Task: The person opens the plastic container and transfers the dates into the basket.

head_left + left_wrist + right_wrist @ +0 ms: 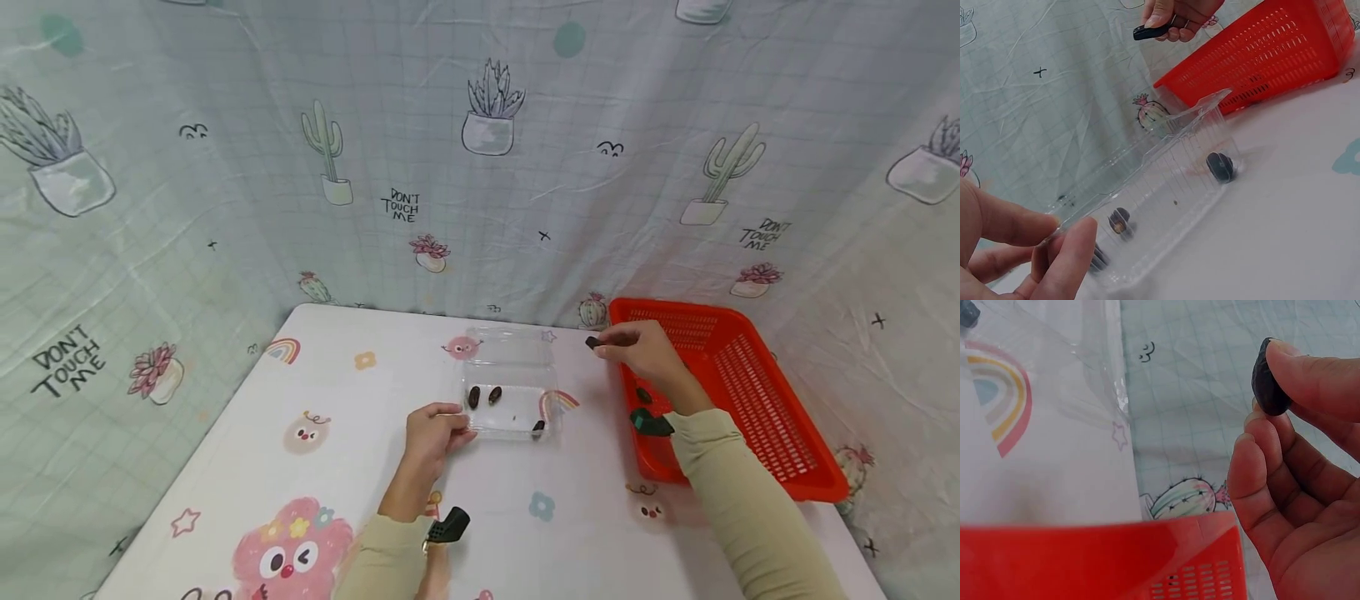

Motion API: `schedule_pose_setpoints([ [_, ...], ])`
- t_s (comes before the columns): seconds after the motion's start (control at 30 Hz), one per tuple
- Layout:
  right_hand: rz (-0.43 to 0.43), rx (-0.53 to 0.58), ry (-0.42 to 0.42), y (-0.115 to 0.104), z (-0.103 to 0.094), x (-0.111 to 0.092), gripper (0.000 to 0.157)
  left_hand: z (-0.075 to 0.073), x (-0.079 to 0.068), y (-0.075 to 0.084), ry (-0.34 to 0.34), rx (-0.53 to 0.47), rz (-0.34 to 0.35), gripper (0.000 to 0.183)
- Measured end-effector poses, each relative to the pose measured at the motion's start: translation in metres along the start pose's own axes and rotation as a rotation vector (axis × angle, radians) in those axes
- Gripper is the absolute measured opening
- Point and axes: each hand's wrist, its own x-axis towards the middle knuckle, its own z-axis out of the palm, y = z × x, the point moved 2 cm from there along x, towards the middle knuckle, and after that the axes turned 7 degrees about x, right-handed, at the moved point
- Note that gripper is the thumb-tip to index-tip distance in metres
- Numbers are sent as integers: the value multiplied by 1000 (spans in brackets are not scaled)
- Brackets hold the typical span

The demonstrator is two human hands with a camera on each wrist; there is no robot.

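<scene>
My right hand (647,354) pinches a dark, wrinkled date (1269,380) between thumb and fingertips. In the head view it is raised just left of the red basket's rim, between the basket and the clear plastic box (506,432). That hinged box lies on the table with its lid (510,346) folded back. Three dates lie inside, two at the left and one at the front right corner (538,427). With thumb and fingers, my left hand (435,437) grips the box's near left edge.
The red slotted basket (798,400) stands at the table's right side, with a dark date (643,395) in its left part, below my right forearm. A printed cloth (465,208) hangs behind and beside the white patterned table (360,467).
</scene>
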Motion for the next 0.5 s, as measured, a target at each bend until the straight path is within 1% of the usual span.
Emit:
schedule_pose_setpoints([
  [0.13,13,9,22,4,-10,-3,29,1,-1,1,-5,6,-2,32],
  [0.27,23,34,37,10,-21,-6,31,2,-2,1,-6,13,-16,31],
  [0.4,23,20,61,17,-30,-11,34,2,-3,2,-3,13,-14,30],
  [0.5,45,-1,77,24,-37,-12,36,2,-3,2,-1,14,-10,30],
])
